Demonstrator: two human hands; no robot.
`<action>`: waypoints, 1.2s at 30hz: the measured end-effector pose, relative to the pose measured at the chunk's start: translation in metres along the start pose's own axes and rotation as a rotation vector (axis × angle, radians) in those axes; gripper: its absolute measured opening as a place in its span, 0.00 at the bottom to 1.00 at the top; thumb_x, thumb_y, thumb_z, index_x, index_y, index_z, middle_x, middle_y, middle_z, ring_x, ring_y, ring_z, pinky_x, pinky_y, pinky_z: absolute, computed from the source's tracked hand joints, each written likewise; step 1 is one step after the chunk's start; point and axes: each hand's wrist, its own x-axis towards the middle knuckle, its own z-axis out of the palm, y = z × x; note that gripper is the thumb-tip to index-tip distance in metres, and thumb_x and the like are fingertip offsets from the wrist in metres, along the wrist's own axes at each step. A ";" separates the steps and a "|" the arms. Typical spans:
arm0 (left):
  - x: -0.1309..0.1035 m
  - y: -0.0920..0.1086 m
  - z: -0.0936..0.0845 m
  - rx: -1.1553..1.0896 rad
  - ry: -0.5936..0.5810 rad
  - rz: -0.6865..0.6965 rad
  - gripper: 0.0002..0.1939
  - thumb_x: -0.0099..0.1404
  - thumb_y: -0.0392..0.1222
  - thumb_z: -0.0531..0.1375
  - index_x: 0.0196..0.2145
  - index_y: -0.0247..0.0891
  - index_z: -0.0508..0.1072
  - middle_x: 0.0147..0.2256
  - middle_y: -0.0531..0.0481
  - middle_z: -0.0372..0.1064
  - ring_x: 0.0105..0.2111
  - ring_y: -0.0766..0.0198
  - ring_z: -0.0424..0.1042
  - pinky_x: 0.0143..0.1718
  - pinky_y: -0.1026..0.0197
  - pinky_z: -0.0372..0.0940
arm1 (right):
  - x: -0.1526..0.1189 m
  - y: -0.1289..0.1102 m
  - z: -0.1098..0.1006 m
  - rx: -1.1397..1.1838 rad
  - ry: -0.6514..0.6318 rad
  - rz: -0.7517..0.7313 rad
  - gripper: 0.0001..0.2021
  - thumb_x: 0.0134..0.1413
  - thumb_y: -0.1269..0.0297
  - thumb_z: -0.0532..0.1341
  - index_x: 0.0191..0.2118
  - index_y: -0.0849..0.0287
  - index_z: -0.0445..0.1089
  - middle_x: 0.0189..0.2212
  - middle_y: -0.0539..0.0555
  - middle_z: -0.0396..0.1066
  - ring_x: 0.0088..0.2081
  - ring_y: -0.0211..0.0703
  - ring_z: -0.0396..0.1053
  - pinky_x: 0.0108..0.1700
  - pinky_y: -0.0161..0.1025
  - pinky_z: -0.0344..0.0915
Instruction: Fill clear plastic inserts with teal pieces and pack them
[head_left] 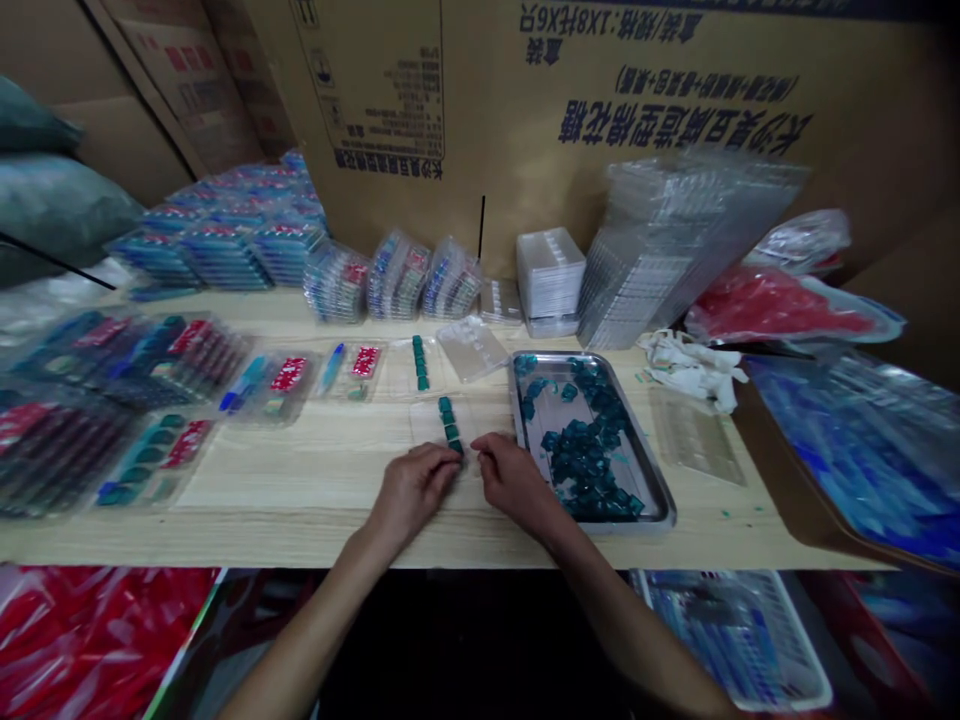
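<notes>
A clear plastic tray [427, 425] lies on the wooden table with a column of dark green pieces [448, 418] in it. At the column's near end is my left hand [416, 490], its fingers closed on a green piece. Just right of it, my right hand [517, 485] has thumb and index finger pressed together; what they hold, if anything, is too small to make out. Beside my right hand stands a metal tray [651, 470] with many loose green pieces [589, 450]. Farther back, another clear tray holds a green column [420, 362].
Filled clear packs [135, 360] cover the table's left side. Stacks of clear trays [551, 275] stand at the back before a large cardboard box [480, 110]. White gloves [694, 365] lie right of the metal tray, near a box of blue packets [855, 450].
</notes>
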 end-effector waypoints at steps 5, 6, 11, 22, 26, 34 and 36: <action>-0.005 -0.003 0.024 0.086 0.047 0.157 0.09 0.69 0.34 0.57 0.39 0.37 0.78 0.38 0.45 0.75 0.37 0.64 0.76 0.38 0.64 0.71 | 0.001 0.001 0.002 -0.004 -0.027 0.034 0.12 0.55 0.78 0.53 0.41 0.62 0.70 0.38 0.59 0.75 0.43 0.46 0.72 0.47 0.41 0.65; -0.005 -0.003 0.026 0.101 0.070 0.171 0.09 0.69 0.34 0.57 0.40 0.37 0.77 0.38 0.45 0.74 0.37 0.64 0.76 0.38 0.64 0.72 | 0.002 0.001 0.001 0.003 -0.038 0.037 0.12 0.55 0.78 0.53 0.41 0.61 0.70 0.38 0.58 0.75 0.42 0.46 0.72 0.47 0.41 0.65; -0.010 -0.005 0.024 0.123 0.142 0.178 0.10 0.68 0.32 0.57 0.44 0.37 0.76 0.39 0.45 0.74 0.39 0.64 0.76 0.40 0.64 0.73 | 0.001 0.004 -0.001 0.010 -0.062 0.049 0.12 0.56 0.78 0.53 0.40 0.61 0.71 0.37 0.57 0.75 0.41 0.44 0.72 0.46 0.39 0.65; -0.018 -0.006 0.024 0.313 0.022 0.233 0.12 0.67 0.28 0.53 0.43 0.37 0.74 0.41 0.43 0.74 0.40 0.61 0.75 0.41 0.61 0.73 | 0.022 -0.020 -0.007 -0.438 -0.255 -0.198 0.26 0.55 0.79 0.51 0.59 0.60 0.64 0.47 0.62 0.69 0.48 0.51 0.66 0.48 0.44 0.63; -0.015 -0.002 0.017 0.200 -0.008 0.104 0.07 0.68 0.33 0.55 0.41 0.38 0.71 0.36 0.47 0.73 0.35 0.63 0.75 0.37 0.62 0.72 | 0.028 -0.012 -0.001 -0.385 -0.263 -0.197 0.25 0.54 0.79 0.52 0.57 0.61 0.66 0.48 0.62 0.70 0.49 0.50 0.66 0.49 0.43 0.62; 0.038 -0.029 -0.003 0.339 -0.070 0.133 0.27 0.56 0.25 0.54 0.53 0.36 0.71 0.52 0.39 0.69 0.53 0.54 0.68 0.54 0.49 0.66 | 0.031 0.005 0.000 -0.197 -0.243 -0.203 0.26 0.50 0.82 0.52 0.55 0.62 0.67 0.45 0.59 0.71 0.48 0.45 0.68 0.52 0.40 0.63; 0.043 -0.035 -0.002 0.451 -0.190 0.153 0.30 0.53 0.24 0.55 0.53 0.35 0.71 0.52 0.38 0.70 0.53 0.50 0.67 0.55 0.45 0.65 | 0.027 0.003 0.003 -0.252 -0.239 -0.215 0.28 0.48 0.82 0.52 0.56 0.63 0.65 0.48 0.61 0.70 0.51 0.47 0.66 0.54 0.42 0.62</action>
